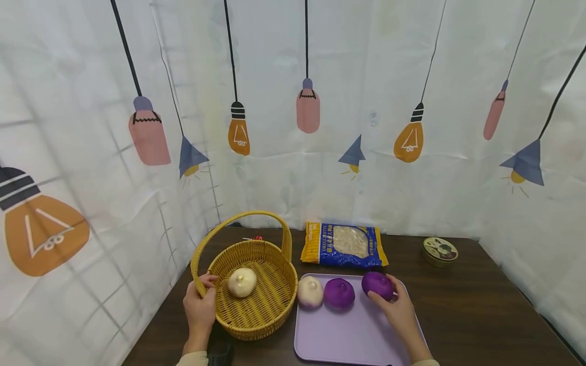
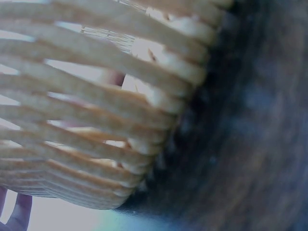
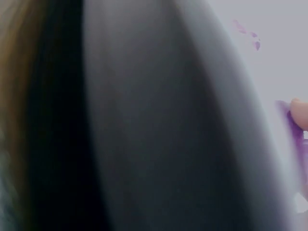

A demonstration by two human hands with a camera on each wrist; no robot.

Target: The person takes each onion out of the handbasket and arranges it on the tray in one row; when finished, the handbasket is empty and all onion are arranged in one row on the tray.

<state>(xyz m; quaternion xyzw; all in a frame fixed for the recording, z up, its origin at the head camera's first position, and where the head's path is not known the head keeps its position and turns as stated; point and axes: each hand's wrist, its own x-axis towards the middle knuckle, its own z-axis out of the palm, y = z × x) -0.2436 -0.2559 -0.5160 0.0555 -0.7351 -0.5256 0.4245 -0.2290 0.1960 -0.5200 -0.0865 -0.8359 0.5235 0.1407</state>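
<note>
A yellow woven basket (image 1: 267, 307) with a tall handle stands on the left, and a white onion (image 1: 242, 282) lies inside it. My left hand (image 1: 200, 304) holds the basket at its left rim, by the foot of the handle. The woven side (image 2: 96, 106) fills much of the left wrist view. To the right, a lilac tray (image 1: 339, 338) bears a whitish onion (image 1: 310, 292) and a purple onion (image 1: 339, 294). My right hand (image 1: 399, 307) grips another purple onion (image 1: 377, 285) over the tray's back right part; a fingertip (image 3: 301, 113) on it shows in the right wrist view.
A blue and yellow bag of pasta (image 1: 348, 245) lies behind the tray. A round tin (image 1: 440, 252) sits at the back right of the dark wooden table (image 1: 480, 305). A small red item (image 1: 258, 238) is behind the basket. Patterned white curtains (image 1: 284, 178) hang around the table.
</note>
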